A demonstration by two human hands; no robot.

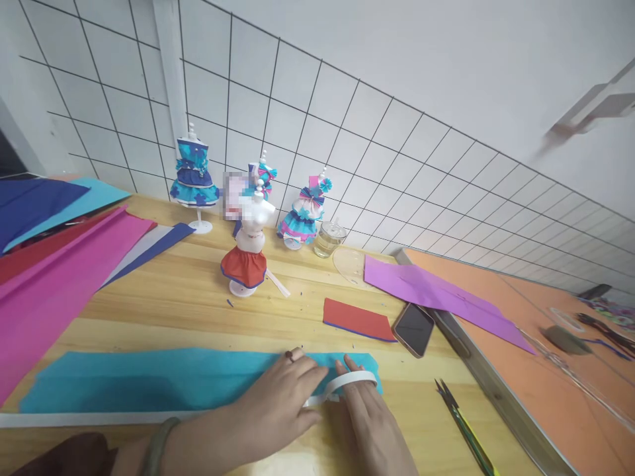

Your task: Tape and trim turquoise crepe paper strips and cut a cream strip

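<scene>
On one teal cloth | left hand, right hand: fingers slightly spread | four mannequins

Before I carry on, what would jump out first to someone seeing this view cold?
Probably the small dress form in a red skirt, standing left of centre, with dressed miniature forms behind it by the grid wall. Next, the long turquoise strip across the front of the table, where the left hand and right hand work at a white band. The bright pink fabric at far left also stands out.
</scene>
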